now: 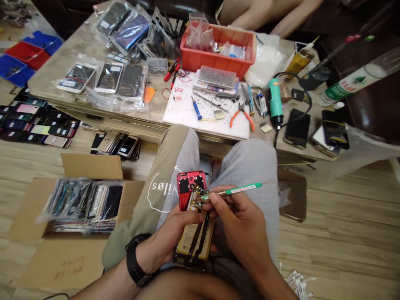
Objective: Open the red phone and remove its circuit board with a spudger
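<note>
My left hand [170,231], with a black watch [137,260] on the wrist, grips an opened phone [195,239] over my lap. Its pale battery and dark ribbon cables lie exposed, and small circuit parts show at the top end. Behind that end is a red phone back cover [185,192], partly hidden; how it is held I cannot tell. My right hand [240,223] pinches a slim green-handled tool [245,188] over the upper end of the phone. One end of the tool points right; its tip near the circuit parts is too small to make out.
Ahead, a low table carries an orange bin [218,60], bagged phones [109,78], a white mat [181,110], orange-handled cutters [241,116], a blue screwdriver [196,109], a green heat tool [275,100] and a bottle [356,81]. A cardboard box [128,200] of bagged parts stands left. Another person's legs [265,14] are behind.
</note>
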`<state>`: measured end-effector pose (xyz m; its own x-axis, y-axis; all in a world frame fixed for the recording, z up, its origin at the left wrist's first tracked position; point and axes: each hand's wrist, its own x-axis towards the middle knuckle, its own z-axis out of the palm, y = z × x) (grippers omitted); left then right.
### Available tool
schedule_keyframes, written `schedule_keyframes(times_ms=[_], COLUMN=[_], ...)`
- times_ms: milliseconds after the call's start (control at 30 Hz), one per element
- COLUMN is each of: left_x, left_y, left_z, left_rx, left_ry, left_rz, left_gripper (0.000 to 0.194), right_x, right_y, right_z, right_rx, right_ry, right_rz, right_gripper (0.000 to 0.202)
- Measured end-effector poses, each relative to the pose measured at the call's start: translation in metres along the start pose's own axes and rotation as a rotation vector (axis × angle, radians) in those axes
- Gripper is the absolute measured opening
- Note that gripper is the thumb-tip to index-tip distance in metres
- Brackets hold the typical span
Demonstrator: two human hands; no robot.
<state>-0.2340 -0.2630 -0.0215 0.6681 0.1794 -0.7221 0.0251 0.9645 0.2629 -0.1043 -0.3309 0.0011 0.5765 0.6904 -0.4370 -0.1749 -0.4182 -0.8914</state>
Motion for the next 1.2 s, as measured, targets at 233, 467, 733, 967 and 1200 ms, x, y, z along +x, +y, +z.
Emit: schedule_keyframes(times_ms=[233, 467, 733, 967, 1200], left_x=[-0.005, -0.008, -0.017, -0.020, -0.021], left_y=[0.004, 0.005, 0.010, 0.008, 0.005], left_z=[0.000, -0.003, 0.007, 0.009, 0.008], left_rx=[-0.012, -0.084, -0.066, -0.016, 0.014], left_ry=[-0.047, -0.111, -0.077, -0.042, -0.061], left_rz=[-0.092, -0.095, -0.008, -0.017, -0.026], left_gripper=[0.044, 0.046, 0.040, 0.032, 0.032], right_x=[0.000, -0.002, -0.006, -0.009, -0.009], right_y=[-0.012, -0.018, -0.024, -0.026, -0.025], right_z=[-0.004, -0.009, -0.011, -0.012, -0.014], right_rx=[-0.047, -0.098, -0.097, -0.097, -0.153], right_ry=[-0.023, -0.047, -0.007, -0.010, -0.077], right_rz=[0.013, -0.070, -0.151, -0.159, -0.190], right_gripper=[0.030, 0.024, 0.018, 0.018, 0.018])
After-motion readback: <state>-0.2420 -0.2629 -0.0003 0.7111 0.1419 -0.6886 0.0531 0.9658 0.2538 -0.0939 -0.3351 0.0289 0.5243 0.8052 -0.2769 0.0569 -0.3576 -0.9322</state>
